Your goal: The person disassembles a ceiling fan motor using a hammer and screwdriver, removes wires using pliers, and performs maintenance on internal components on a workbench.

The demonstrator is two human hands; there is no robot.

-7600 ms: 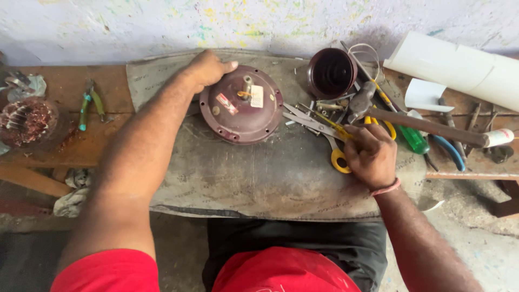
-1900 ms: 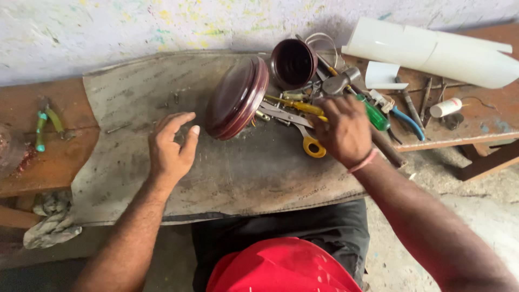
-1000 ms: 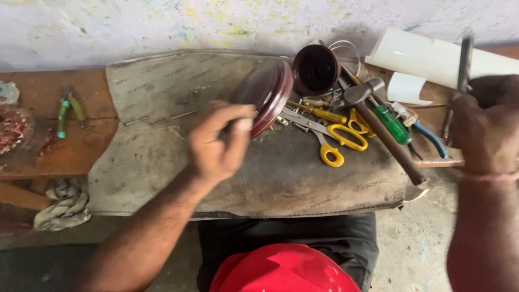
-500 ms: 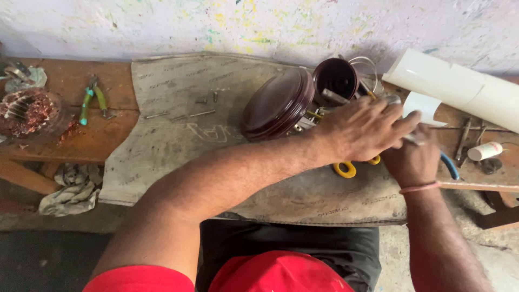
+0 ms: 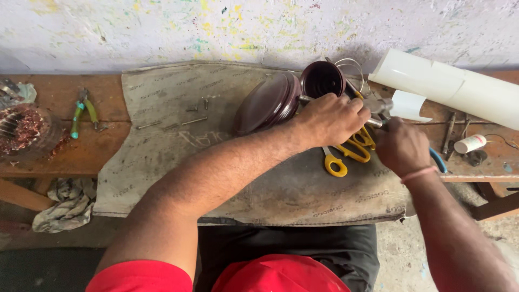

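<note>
My left hand [image 5: 331, 120] reaches across the grey mat [image 5: 178, 157] into a pile of tools and is closed around a grey metal tool [image 5: 378, 105], whose end sticks out past my knuckles. Just to its right, my right hand [image 5: 403, 147] is closed on the same tool's lower part; how much of it each hand covers is hidden. Yellow-handled scissors [image 5: 340, 161] lie under and between both hands. A maroon round motor cover [image 5: 267, 103] leans on edge just left of my left hand, beside a maroon cup-shaped housing [image 5: 323, 79].
A white rolled sheet [image 5: 454, 86] lies at the back right, with a small white cylinder [image 5: 470, 143] nearby. Loose bolts [image 5: 189, 118] sit on the mat. Green-handled pliers [image 5: 84, 112], a copper-wound stator [image 5: 21, 128] and a rag [image 5: 65, 197] are at the left.
The left hand crossed from the middle of the mat to the tool pile. The right hand, raised with a metal tool a second ago, came down beside it. The cover went from flat to on edge.
</note>
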